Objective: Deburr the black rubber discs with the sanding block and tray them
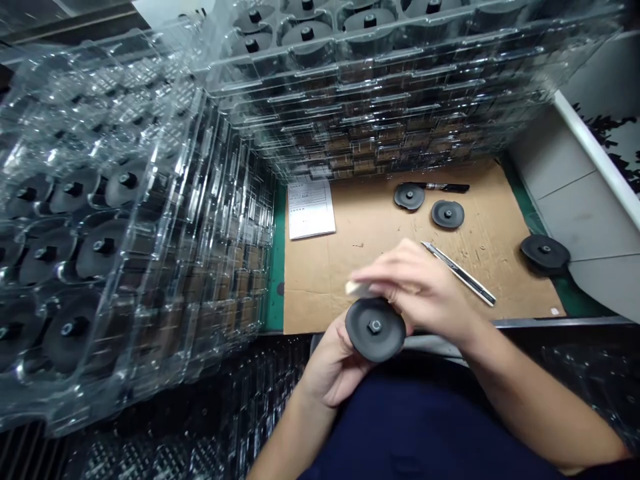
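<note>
- On our left hand [331, 365], we hold a black bolted disc [387, 337], fingers curled beneath.
- Above it, our right fingers [405, 280] pinch a pale pad [355, 288].
- Past them, a utility knife [463, 273] lies on cardboard [320, 300].

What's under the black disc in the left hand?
The left hand is under the black disc, cupping it from below. The hand and disc cover the underside, so nothing on that face can be seen; only the top, with its hex nut, shows.
</note>
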`<state>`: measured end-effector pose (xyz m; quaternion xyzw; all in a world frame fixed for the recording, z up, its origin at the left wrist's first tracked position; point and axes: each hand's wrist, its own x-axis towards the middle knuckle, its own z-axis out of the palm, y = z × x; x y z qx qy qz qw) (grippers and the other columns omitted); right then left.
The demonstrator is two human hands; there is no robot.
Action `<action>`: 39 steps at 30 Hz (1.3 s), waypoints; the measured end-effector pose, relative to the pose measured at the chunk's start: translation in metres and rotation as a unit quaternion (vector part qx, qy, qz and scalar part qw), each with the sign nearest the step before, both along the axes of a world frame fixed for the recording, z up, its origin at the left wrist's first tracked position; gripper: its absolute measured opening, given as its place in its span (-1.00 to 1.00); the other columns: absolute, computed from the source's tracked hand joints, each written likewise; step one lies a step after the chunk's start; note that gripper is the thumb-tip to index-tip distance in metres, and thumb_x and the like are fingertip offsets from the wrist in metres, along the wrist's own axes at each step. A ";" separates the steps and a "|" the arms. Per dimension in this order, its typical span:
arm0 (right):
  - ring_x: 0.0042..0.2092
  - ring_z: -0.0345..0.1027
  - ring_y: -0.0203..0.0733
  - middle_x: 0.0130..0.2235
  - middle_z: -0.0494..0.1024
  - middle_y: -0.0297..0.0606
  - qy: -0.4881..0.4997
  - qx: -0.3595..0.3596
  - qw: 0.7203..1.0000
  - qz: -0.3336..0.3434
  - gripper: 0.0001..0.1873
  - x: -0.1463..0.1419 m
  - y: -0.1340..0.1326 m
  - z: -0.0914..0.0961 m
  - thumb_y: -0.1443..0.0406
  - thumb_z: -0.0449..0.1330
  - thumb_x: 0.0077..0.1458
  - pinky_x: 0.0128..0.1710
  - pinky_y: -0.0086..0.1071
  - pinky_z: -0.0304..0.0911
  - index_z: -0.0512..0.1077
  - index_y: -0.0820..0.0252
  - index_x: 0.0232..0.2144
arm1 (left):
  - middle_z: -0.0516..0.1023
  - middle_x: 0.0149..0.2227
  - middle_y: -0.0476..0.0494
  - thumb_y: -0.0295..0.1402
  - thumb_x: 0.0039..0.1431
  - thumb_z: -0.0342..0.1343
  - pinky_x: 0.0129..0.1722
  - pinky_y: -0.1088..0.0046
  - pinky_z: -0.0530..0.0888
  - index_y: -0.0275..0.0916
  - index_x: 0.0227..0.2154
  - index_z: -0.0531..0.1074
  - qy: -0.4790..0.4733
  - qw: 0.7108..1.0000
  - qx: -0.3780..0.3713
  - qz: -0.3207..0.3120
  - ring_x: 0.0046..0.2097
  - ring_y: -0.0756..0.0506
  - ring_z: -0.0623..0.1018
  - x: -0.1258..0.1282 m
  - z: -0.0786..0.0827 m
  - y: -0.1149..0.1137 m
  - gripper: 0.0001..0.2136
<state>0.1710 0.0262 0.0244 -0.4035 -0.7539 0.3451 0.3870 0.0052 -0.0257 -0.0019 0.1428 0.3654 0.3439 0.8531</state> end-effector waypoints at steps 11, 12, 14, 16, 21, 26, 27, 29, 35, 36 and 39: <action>0.01 0.21 -0.02 -0.02 0.41 -0.14 -0.128 -0.059 0.976 -0.166 -0.72 0.013 0.001 -0.093 0.29 0.10 0.14 0.03 -0.08 0.08 0.45 0.11 -0.09 | 0.47 0.01 -0.14 -0.17 -0.01 0.22 -0.07 0.37 0.45 -0.14 0.00 0.38 -0.214 0.976 -0.041 0.022 0.00 -0.21 0.49 -0.007 -0.002 0.002 -0.53; 0.01 0.22 -0.05 -0.02 0.40 -0.14 -0.125 -0.059 0.974 -0.177 -0.71 0.015 -0.003 -0.090 0.29 0.06 0.17 0.03 -0.10 0.10 0.43 0.12 -0.07 | 0.46 0.01 -0.15 -0.17 0.00 0.21 -0.07 0.37 0.45 -0.14 0.01 0.37 -0.219 0.975 -0.038 0.021 0.00 -0.21 0.49 -0.007 -0.002 0.003 -0.52; -0.03 0.27 -0.11 -0.09 0.45 -0.17 -0.118 -0.063 0.975 -0.179 -0.73 0.021 -0.011 -0.082 0.30 0.01 0.20 -0.01 -0.17 0.17 0.42 0.12 -0.09 | 0.46 0.01 -0.15 -0.14 0.02 0.18 -0.06 0.36 0.43 -0.14 0.03 0.36 -0.230 0.972 -0.035 0.019 0.00 -0.21 0.49 -0.007 -0.002 0.003 -0.52; -0.09 0.32 -0.16 -0.17 0.50 -0.23 -0.116 -0.071 0.979 -0.154 -0.75 0.026 -0.019 -0.075 0.31 0.00 0.21 -0.08 -0.24 0.22 0.44 0.09 -0.13 | 0.45 0.01 -0.17 -0.10 0.04 0.15 -0.05 0.35 0.42 -0.16 0.04 0.35 -0.239 0.970 -0.038 0.017 0.00 -0.22 0.49 -0.007 -0.002 0.004 -0.50; -0.17 0.37 -0.17 -0.23 0.55 -0.26 -0.129 -0.083 0.984 -0.092 -0.74 0.027 -0.040 -0.079 0.34 0.00 0.19 -0.15 -0.24 0.24 0.47 0.10 -0.18 | 0.47 -0.04 -0.25 0.01 0.05 0.06 -0.16 0.37 0.44 -0.21 0.05 0.32 -0.224 0.973 -0.051 0.001 -0.09 -0.21 0.53 -0.007 -0.002 0.005 -0.44; -0.19 0.39 -0.16 -0.26 0.56 -0.24 -0.128 -0.077 0.982 -0.113 -0.75 0.024 -0.051 -0.090 0.34 0.01 0.19 -0.13 -0.21 0.21 0.48 0.12 -0.22 | 0.39 0.04 -0.22 0.00 0.18 -0.10 -0.24 0.35 0.46 -0.03 0.17 0.12 -0.070 0.995 0.067 0.025 -0.17 -0.17 0.56 -0.008 -0.010 0.002 -0.48; -0.19 0.39 -0.16 -0.26 0.56 -0.25 -0.126 -0.075 0.982 -0.120 -0.75 0.025 -0.052 -0.090 0.35 0.01 0.18 -0.14 -0.21 0.21 0.48 0.12 -0.22 | 0.36 0.07 -0.21 -0.07 0.19 -0.06 -0.16 0.28 0.44 0.00 0.18 0.07 0.014 0.990 0.138 0.027 -0.12 -0.19 0.54 -0.008 -0.013 0.002 -0.49; -0.19 0.38 -0.16 -0.26 0.55 -0.25 -0.123 -0.072 0.980 -0.136 -0.75 0.025 -0.053 -0.086 0.36 0.02 0.17 -0.14 -0.23 0.21 0.46 0.12 -0.17 | 0.32 0.11 -0.19 -0.26 0.12 0.11 0.04 0.19 0.31 0.03 0.20 0.01 0.212 0.927 0.310 0.020 0.03 -0.21 0.44 -0.010 -0.019 0.000 -0.39; -0.19 0.36 -0.18 -0.26 0.52 -0.23 -0.104 -0.029 0.987 -0.116 -0.64 0.024 -0.060 -0.068 0.40 0.04 0.16 -0.12 -0.21 0.20 0.34 0.14 0.01 | 0.33 0.09 -0.27 -0.49 -0.02 0.23 0.08 0.15 0.23 0.01 0.25 -0.38 0.429 0.725 0.539 -0.022 0.09 -0.20 0.36 -0.014 -0.025 -0.005 -0.03; -0.19 0.35 -0.18 -0.25 0.52 -0.23 -0.102 -0.015 0.990 -0.098 -0.63 0.024 -0.060 -0.066 0.41 0.04 0.15 -0.12 -0.21 0.21 0.33 0.15 0.02 | 0.33 0.09 -0.28 -0.49 -0.02 0.23 0.07 0.15 0.23 0.00 0.25 -0.39 0.433 0.719 0.543 -0.023 0.09 -0.20 0.36 -0.014 -0.024 -0.006 -0.03; -0.17 0.33 -0.17 -0.20 0.51 -0.21 -0.112 0.029 0.993 -0.037 -0.59 0.028 -0.059 -0.061 0.40 0.07 0.15 -0.13 -0.19 0.20 0.30 0.14 0.06 | 0.33 0.10 -0.29 -0.48 -0.02 0.24 0.08 0.17 0.23 -0.03 0.26 -0.34 0.426 0.729 0.536 -0.015 0.09 -0.20 0.36 -0.012 -0.018 -0.007 -0.05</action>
